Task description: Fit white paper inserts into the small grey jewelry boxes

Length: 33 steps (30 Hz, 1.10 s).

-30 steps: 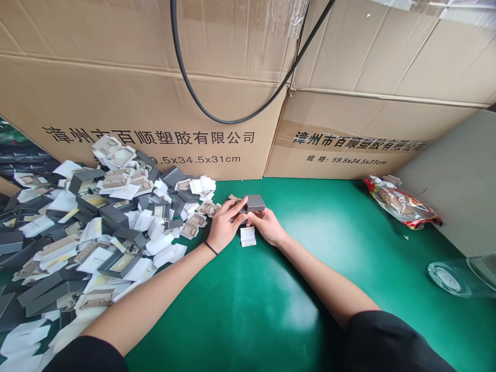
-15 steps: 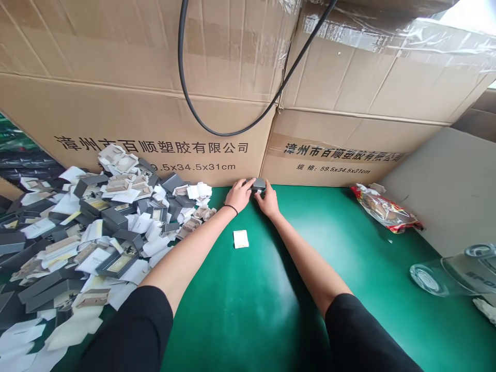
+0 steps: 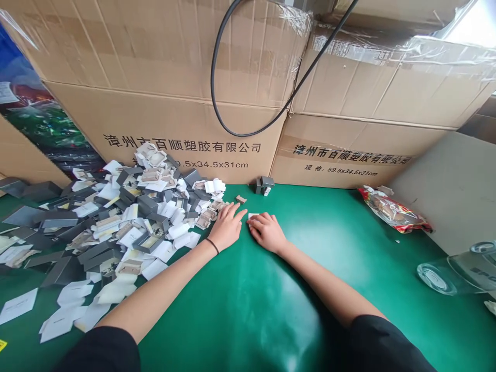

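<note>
My left hand (image 3: 228, 227) lies flat on the green table (image 3: 271, 289), fingers stretched out towards my right hand. My right hand (image 3: 266, 231) rests beside it with its fingers curled over a small white card (image 3: 252, 216), only a corner of which shows. A small grey box (image 3: 264, 185) stands apart from both hands at the foot of the cardboard cartons. A small beige piece (image 3: 241, 199) lies between the box and my left hand.
A heap of grey boxes, white cards and beige inserts (image 3: 127, 217) covers the table's left side. Large cardboard cartons (image 3: 186, 103) wall the back, with a black cable (image 3: 232, 124) hanging over them. A red snack bag (image 3: 391, 212) and a clear glass jar (image 3: 457, 271) lie at the right.
Both hands have let go of the grey box, which now stands by the cartons, and have drawn back towards me. My right hand has come down on the white card.
</note>
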{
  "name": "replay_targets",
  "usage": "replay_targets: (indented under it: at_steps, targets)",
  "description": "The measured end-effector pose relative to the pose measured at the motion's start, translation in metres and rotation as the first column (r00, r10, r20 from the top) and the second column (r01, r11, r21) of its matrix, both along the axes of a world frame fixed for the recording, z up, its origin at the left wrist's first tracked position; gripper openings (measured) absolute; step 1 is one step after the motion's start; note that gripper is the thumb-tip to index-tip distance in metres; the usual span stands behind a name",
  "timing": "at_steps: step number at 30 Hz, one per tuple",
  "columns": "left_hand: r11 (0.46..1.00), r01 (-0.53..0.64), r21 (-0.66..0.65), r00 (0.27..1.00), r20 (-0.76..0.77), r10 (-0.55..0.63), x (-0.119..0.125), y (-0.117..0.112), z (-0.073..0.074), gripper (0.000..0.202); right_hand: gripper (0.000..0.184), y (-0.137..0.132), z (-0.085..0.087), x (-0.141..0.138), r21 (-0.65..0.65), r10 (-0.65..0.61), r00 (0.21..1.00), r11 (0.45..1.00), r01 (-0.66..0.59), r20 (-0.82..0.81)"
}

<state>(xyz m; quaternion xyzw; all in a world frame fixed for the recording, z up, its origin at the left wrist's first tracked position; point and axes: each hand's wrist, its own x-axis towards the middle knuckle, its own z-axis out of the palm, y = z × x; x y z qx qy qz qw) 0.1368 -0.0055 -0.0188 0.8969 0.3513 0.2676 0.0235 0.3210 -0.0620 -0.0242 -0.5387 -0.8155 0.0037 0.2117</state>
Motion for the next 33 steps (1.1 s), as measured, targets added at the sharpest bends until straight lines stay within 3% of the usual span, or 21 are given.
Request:
replay_targets:
  at_steps: [3, 5, 8, 15, 20, 27, 30, 33]
  targets:
    - [0.999, 0.021, 0.036, 0.998, -0.054, -0.019, -0.022, -0.019, -0.004, 0.037, 0.041, 0.022, -0.002, 0.002, 0.095, -0.367, 0.93, 0.927, 0.363, 0.025]
    - [0.998, 0.025, 0.064, 0.997, -0.068, -0.021, -0.029, -0.026, -0.005, 0.036, 0.047, 0.031, -0.004, 0.003, 0.187, -0.438, 0.898, 0.886, 0.423, 0.044]
    - [0.995, 0.041, 0.086, 0.998, -0.046, -0.037, -0.032, -0.028, -0.005, 0.034, 0.039, 0.033, -0.007, -0.003, 0.24, -0.322, 0.941, 0.927, 0.289, 0.109]
    - [0.997, 0.033, 0.068, 0.996, 0.083, -0.039, -0.032, -0.027, -0.004, 0.024, 0.031, 0.045, -0.009, -0.044, 0.16, -0.107, 0.99, 0.983, 0.092, 0.088]
    - [0.999, -0.021, 0.035, 0.981, 0.193, 0.013, -0.035, -0.027, 0.0, 0.024, 0.032, 0.056, -0.005, -0.069, 0.138, -0.046, 0.997, 0.99, 0.036, 0.069]
    - [0.995, -0.079, -0.054, 0.918, 0.384, 0.094, -0.034, -0.029, -0.001, 0.023, 0.032, 0.051, -0.001, -0.072, 0.135, -0.051, 0.997, 0.99, 0.043, 0.058]
    - [0.996, -0.056, -0.069, 0.878, 0.472, 0.082, -0.032, -0.034, 0.0, 0.023, 0.03, 0.055, 0.003, -0.079, 0.149, -0.058, 0.998, 0.987, 0.059, -0.016]
    - [0.997, -0.043, -0.072, 0.827, 0.558, 0.076, -0.034, -0.035, 0.003, 0.023, 0.029, 0.069, 0.006, -0.099, 0.15, 0.025, 0.995, 0.989, -0.01, -0.096]
